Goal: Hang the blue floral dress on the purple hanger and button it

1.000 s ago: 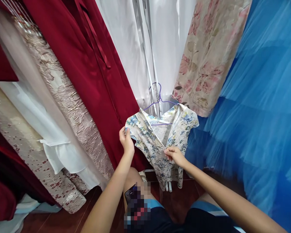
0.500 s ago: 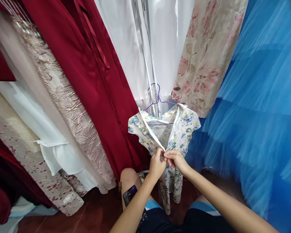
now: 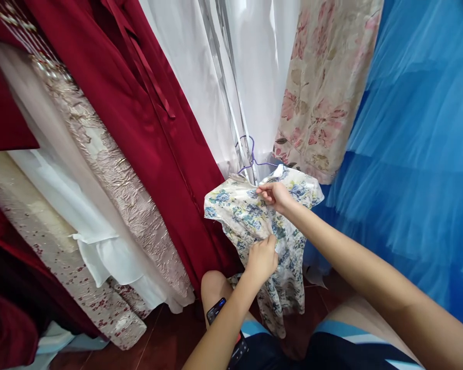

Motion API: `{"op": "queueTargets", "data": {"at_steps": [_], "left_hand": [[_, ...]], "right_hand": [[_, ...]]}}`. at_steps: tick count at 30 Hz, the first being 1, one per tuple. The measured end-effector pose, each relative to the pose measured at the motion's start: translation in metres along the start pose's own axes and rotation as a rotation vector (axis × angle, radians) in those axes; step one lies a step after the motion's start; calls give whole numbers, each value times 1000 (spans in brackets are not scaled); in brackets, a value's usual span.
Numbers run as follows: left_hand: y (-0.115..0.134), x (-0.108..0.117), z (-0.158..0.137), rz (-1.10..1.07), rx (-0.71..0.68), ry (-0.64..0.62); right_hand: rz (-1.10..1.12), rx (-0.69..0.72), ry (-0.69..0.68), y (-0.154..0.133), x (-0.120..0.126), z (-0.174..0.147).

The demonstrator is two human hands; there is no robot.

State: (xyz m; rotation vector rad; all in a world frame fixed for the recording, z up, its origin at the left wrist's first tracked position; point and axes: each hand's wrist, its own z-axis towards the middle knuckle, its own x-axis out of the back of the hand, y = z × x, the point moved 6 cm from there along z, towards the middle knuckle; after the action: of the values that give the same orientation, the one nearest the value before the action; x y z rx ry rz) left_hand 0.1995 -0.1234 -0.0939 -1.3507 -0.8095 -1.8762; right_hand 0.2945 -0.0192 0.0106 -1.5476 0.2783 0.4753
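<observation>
A white dress with blue and yellow flowers [image 3: 235,208] hangs on a purple wire hanger [image 3: 252,149] in front of me. Its opening is closed almost to the neckline. My right hand [image 3: 274,195] pinches the zipper near the top of that opening, and the fingers cover the pull itself. Lower down, my left hand [image 3: 263,257] is closed on the dress fabric at mid-bodice, beside the closure line. The skirt of the dress falls between my knees.
Dark red [image 3: 139,128], white [image 3: 254,61], pink-flowered [image 3: 320,103] and blue tulle [image 3: 416,128] garments hang behind and beside the dress. A phone [image 3: 216,310] rests on my left thigh. Below lies a red tiled floor [image 3: 158,339].
My right hand has moved up to the neckline, and the open V of the dress has closed behind it. My left hand has stayed low, now gripping the fabric.
</observation>
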Motion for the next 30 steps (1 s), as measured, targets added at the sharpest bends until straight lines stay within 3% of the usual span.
{"op": "queueTargets", "data": {"at_steps": [6, 10, 13, 15, 19, 21, 25, 30], "left_hand": [[10, -5, 1, 64, -37, -157], [10, -16, -1, 33, -44, -195], [1, -12, 4, -24, -61, -173], [-10, 7, 15, -117, -58, -83], [-44, 88, 48, -601, 21, 433], [-52, 124, 67, -735, -16, 577], [-47, 160, 106, -717, -127, 476], [-44, 167, 117, -600, -129, 528]], "right_hand": [[26, 9, 10, -28, -4, 8], [2, 46, -4, -36, -5, 6], [-31, 100, -19, -39, -3, 2], [-62, 143, -28, -40, -1, -2], [-123, 206, -38, -40, 4, -8], [-145, 225, -43, -39, 5, -9], [-200, 250, -46, -38, 3, -7], [-266, 281, -20, -30, 2, -5]]}}
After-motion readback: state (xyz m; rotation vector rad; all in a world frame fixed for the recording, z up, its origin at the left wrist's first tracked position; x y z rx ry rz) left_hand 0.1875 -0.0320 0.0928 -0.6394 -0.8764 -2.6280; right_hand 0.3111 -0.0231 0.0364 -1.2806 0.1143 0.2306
